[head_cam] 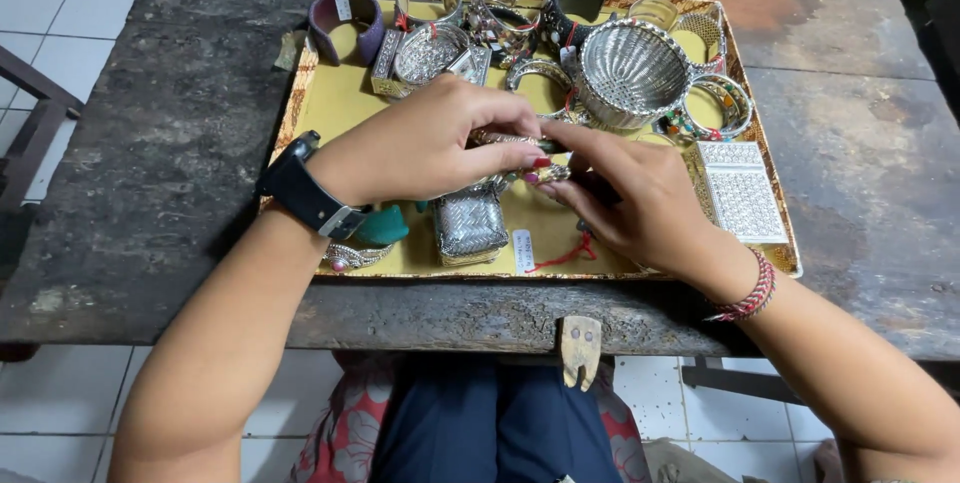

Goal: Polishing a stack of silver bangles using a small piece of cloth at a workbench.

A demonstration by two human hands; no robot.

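Both my hands meet over the middle of a yellow tray of silver jewellery. My left hand, with a black watch on the wrist, pinches a small silver piece. My right hand, with a red braided wristband, grips the same piece from the other side, by its lower end. Most of the piece is hidden by my fingers. Just below my hands a small silver woven purse lies on the tray beside a white tag on a red string.
The tray sits on a dark worn wooden table. It holds a purple cuff, several silver bangles, a woven silver bowl, a flat studded silver case and a teal stone. White tiled floor surrounds the table.
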